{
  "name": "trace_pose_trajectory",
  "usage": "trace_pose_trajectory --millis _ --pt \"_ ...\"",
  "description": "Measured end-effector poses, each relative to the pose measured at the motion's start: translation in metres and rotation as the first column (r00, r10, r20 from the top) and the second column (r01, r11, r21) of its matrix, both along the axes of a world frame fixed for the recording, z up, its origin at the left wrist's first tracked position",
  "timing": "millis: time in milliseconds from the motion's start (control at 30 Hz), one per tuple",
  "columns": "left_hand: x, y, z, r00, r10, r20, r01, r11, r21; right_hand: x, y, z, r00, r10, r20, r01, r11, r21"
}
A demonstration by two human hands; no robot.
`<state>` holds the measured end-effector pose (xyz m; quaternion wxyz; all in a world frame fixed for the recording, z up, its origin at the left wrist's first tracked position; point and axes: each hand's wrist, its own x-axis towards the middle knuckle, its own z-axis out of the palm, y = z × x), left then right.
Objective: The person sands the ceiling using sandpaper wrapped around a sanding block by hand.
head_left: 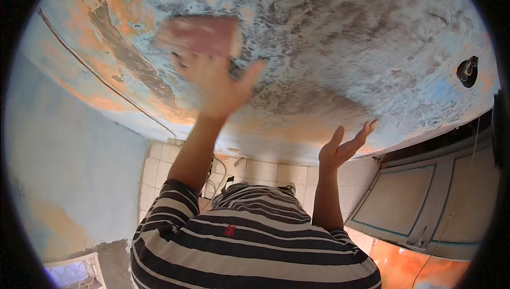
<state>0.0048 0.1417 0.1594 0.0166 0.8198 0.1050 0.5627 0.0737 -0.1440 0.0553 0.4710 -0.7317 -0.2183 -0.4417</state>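
Observation:
My left hand (pixel 212 79) is raised to the patchy wall (pixel 329 28), smeared by motion. It holds a reddish-brown piece of sandpaper (pixel 204 34) flat against the surface. The thumb sticks out to the right, while the sandpaper partly hides the fingertips. Lower and to the right, my right hand (pixel 342 148) is open, its fingers apart and nothing in it. It is close to the wall's lower part; whether it touches cannot be told. Blue, orange and dark grey patches cover the wall.
A thin cable (pixel 101 76) runs down the wall at left. An open round socket hole with wires (pixel 468 71) is at far right. A panelled wooden door (pixel 396 198) stands at right, and pale tiles (pixel 260 172) lie below. A hose (pixel 220 175) coils near my left forearm.

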Motion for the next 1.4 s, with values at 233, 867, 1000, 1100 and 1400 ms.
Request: trace_pose_trajectory --millis 233,867,1000,1100,1400 --pt "0.023 -0.119 -0.076 0.97 -0.141 -0.197 0.127 0.989 -0.08 0.038 -0.036 0.025 0.999 0.047 0.005 -0.048 0.999 0.008" --pt "0.103 -0.187 0.001 0.999 -0.021 0.044 0.03 0.977 -0.211 0.175 -0.138 -0.017 0.917 -0.019 0.397 0.094 0.981 -0.171" --pt "0.108 -0.217 -0.045 0.992 -0.022 0.123 0.053 0.965 -0.258 0.173 -0.133 -0.017 0.922 0.008 0.388 0.045 0.991 -0.129" --pt "0.1 -0.258 -0.07 0.983 -0.015 -0.182 0.004 0.998 -0.06 0.173 -0.141 -0.02 0.94 0.037 0.34 0.01 0.991 -0.135" --pt "0.079 -0.161 -0.096 0.985 0.074 0.157 -0.003 0.912 -0.409 0.139 -0.125 -0.005 0.965 0.145 0.217 -0.128 0.988 -0.09"
